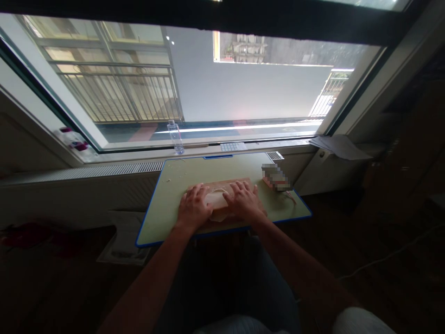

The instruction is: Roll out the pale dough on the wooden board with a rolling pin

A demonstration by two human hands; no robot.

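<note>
My left hand [195, 206] lies palm down, its fingers stretched forward, over the left part of a wooden board [239, 181]. On the right part, my right hand [244, 199] rests the same way with its fingers spread. Between them shows a pale, rounded piece [216, 200] that looks like a rolling pin, its ends hidden under my palms. Thin, pale edges of what looks like flattened dough [219, 219] show in front of and behind it. The board lies on a light green table [167, 204] with a blue rim.
A blurred-out object [276, 177] with a cord lies at the table's right. White crumbs [169, 180] dot the far left. On the windowsill stand a clear bottle [175, 138] and a purple-marked bottle [74, 139]. Papers [339, 147] lie at right; a radiator [139, 167] runs behind.
</note>
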